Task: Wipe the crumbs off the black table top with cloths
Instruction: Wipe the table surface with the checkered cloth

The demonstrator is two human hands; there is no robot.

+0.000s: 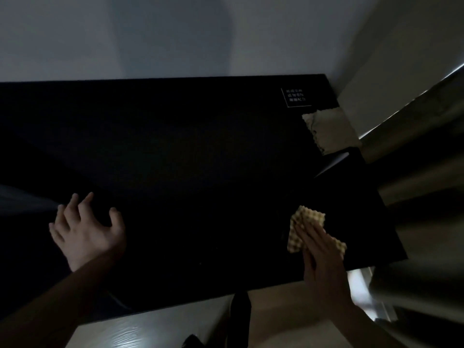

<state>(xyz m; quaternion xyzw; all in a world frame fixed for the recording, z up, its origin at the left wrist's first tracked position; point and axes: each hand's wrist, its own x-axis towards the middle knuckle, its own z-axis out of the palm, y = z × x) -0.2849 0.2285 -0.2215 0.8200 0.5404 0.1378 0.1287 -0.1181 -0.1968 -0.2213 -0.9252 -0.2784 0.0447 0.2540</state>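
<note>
The black table top (190, 151) fills the middle of the view in dim light. My right hand (320, 259) lies flat on a yellow waffle-weave cloth (305, 222) near the table's right front corner, pressing it onto the surface. My left hand (85, 229) hovers or rests at the left front with fingers spread and nothing in it. A second pale cloth (326, 129) lies at the table's far right edge. Crumbs are too dark to make out.
A small sign with white lettering (296, 97) sits on the far right corner of the table. A white wall runs behind. Curtains (426, 159) hang to the right. Pale floor (160, 327) shows below the front edge.
</note>
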